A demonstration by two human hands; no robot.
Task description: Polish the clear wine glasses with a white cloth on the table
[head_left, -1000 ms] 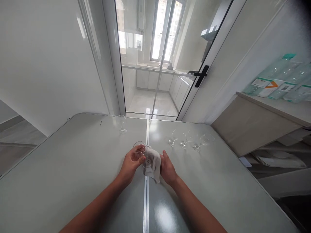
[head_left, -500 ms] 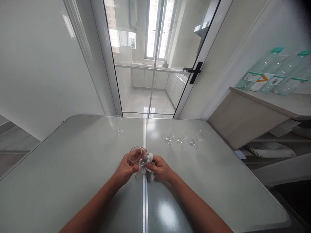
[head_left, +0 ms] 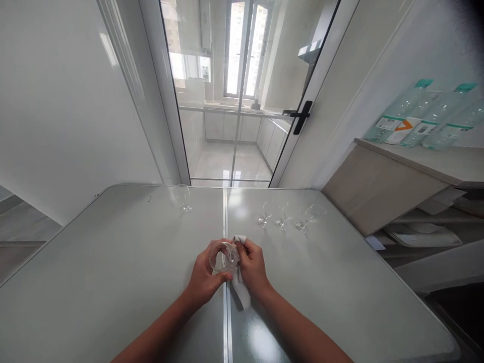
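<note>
A clear stemmed wine glass (head_left: 216,258) is tipped over between my hands, its bowl facing left and its base end toward the right. My left hand (head_left: 204,280) is closed round the bowl, thumb along the near side. In my right hand (head_left: 254,267) a white cloth (head_left: 241,292) is pinched against the foot end of the glass, and its loose tail hangs down toward me. The cloth and fingers partly hide the stem and foot.
On the grey-green table (head_left: 132,262), one wine glass (head_left: 183,199) stands at the back left. Three more glasses (head_left: 282,219) stand in a row at the back right. A metal seam (head_left: 226,327) splits the tabletop. Plastic bottles (head_left: 419,118) sit on a shelf at right.
Both hands have shifted slightly right and nearer to me with the glass. My right hand has turned upward round the foot end, and the cloth now hangs lower.
</note>
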